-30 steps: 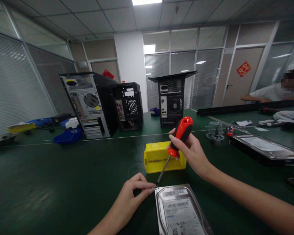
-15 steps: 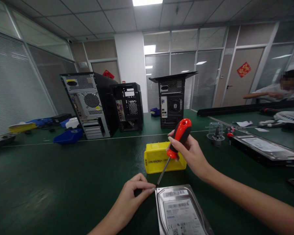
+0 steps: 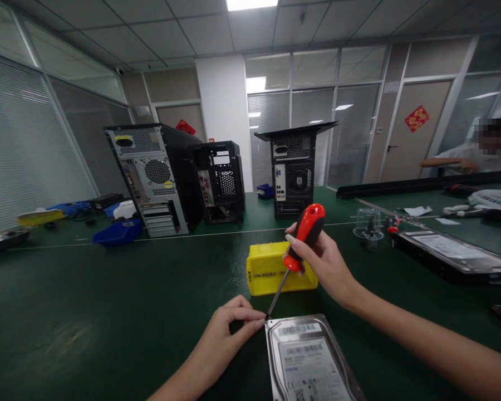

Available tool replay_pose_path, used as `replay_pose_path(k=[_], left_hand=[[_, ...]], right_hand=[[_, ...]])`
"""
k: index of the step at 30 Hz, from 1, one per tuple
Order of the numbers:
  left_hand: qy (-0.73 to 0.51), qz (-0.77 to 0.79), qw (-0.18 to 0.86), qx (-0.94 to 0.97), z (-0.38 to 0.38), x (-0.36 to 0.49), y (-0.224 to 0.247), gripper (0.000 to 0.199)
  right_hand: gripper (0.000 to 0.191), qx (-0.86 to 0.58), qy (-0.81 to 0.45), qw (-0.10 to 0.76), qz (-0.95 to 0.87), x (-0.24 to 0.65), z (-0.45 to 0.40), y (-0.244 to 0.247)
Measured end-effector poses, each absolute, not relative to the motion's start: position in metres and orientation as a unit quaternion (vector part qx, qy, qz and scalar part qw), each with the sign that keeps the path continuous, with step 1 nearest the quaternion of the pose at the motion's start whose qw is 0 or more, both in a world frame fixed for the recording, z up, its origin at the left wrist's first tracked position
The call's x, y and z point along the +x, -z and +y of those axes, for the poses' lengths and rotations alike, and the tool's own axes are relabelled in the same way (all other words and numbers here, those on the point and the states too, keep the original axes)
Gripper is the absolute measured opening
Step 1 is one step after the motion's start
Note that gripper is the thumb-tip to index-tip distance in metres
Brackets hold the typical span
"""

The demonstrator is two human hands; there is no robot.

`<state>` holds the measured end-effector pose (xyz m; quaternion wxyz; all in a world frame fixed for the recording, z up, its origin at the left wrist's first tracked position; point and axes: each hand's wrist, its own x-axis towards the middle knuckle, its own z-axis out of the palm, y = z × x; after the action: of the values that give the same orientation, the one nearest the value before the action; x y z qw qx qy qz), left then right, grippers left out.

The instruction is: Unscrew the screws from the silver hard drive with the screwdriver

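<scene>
Wrapped round the red and black handle of a screwdriver (image 3: 308, 234) is my right hand (image 3: 332, 267). The shaft slants down to the left, its tip at the upper left corner of a silver hard drive (image 3: 309, 356). My left hand (image 3: 229, 328) has thumb and forefinger pressed together at that same corner, beside the tip; what they pinch is too small to make out. Behind the shaft stands a yellow bin (image 3: 265, 270) with small dark pieces inside, partly hidden by my right hand.
Computer cases (image 3: 154, 178) stand at the back of the green table (image 3: 87, 312). A blue bin (image 3: 117, 232) is at the left. To the right lie another hard drive (image 3: 455, 250) and a clear plastic part (image 3: 369, 225). A person (image 3: 488, 150) sits at the far right.
</scene>
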<state>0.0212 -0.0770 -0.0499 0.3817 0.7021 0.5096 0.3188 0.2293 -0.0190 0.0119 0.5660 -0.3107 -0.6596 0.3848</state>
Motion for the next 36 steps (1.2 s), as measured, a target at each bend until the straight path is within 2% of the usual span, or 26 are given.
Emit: replay_pose_path(k=[24, 36], left_hand=[[-0.321, 0.499, 0.385, 0.707, -0.0758, 0.0196, 0.0521, 0.030], [-0.324, 0.502, 0.384, 0.704, -0.0778, 0.0193, 0.0517, 0.031]], right_hand=[[0.040, -0.306, -0.365, 0.568, -0.671, 0.2284, -0.0194, -0.0123], [0.042, -0.304, -0.355, 0.540, -0.700, 0.2311, -0.0212, -0.0139]])
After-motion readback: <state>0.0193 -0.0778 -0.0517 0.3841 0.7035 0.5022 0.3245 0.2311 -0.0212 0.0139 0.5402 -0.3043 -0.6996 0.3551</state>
